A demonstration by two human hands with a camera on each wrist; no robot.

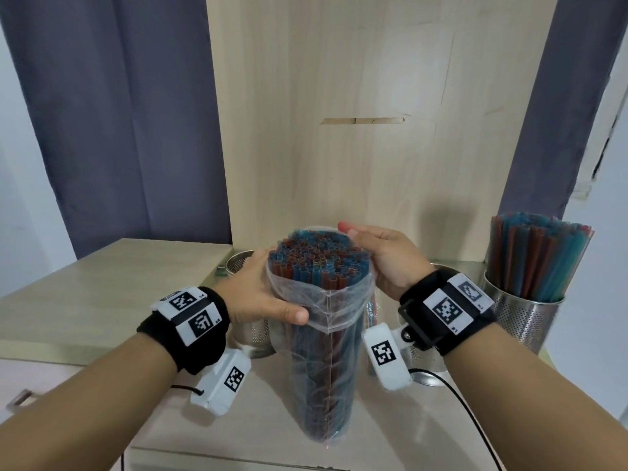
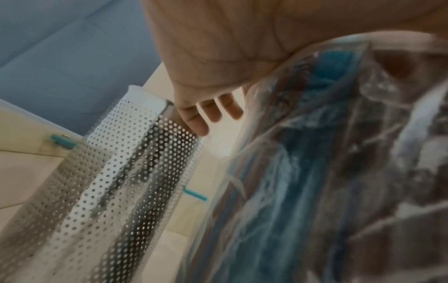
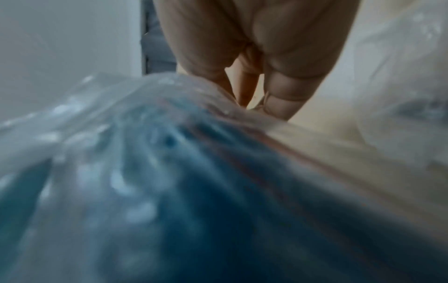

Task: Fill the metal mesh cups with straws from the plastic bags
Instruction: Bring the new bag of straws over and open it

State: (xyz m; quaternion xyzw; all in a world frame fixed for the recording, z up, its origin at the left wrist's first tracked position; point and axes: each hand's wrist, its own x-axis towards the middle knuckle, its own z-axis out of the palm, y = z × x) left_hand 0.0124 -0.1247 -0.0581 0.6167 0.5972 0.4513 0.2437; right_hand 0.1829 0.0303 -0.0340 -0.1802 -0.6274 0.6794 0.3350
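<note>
A clear plastic bag (image 1: 326, 368) packed with blue and red straws (image 1: 316, 256) stands upright on the counter, its mouth open at the top. My left hand (image 1: 258, 294) grips its upper left side, thumb across the front. My right hand (image 1: 384, 256) holds the upper right rim, fingers curled over the edge. An empty metal mesh cup (image 1: 253, 338) stands just behind the left hand; in the left wrist view this cup (image 2: 126, 172) is beside my fingers (image 2: 211, 113) and the bag (image 2: 303, 181). The right wrist view shows the right hand (image 3: 254, 47) on blurred bag plastic (image 3: 194, 181).
At the right, a mesh cup (image 1: 523, 321) is full of straws (image 1: 537, 256). Another mesh cup (image 1: 424, 367) is partly hidden behind my right wrist. A loose teal straw (image 2: 195, 194) lies behind the empty cup. A light wooden panel (image 1: 339, 147) backs the counter (image 1: 102, 283). A cable (image 1: 462, 399) trails near the front.
</note>
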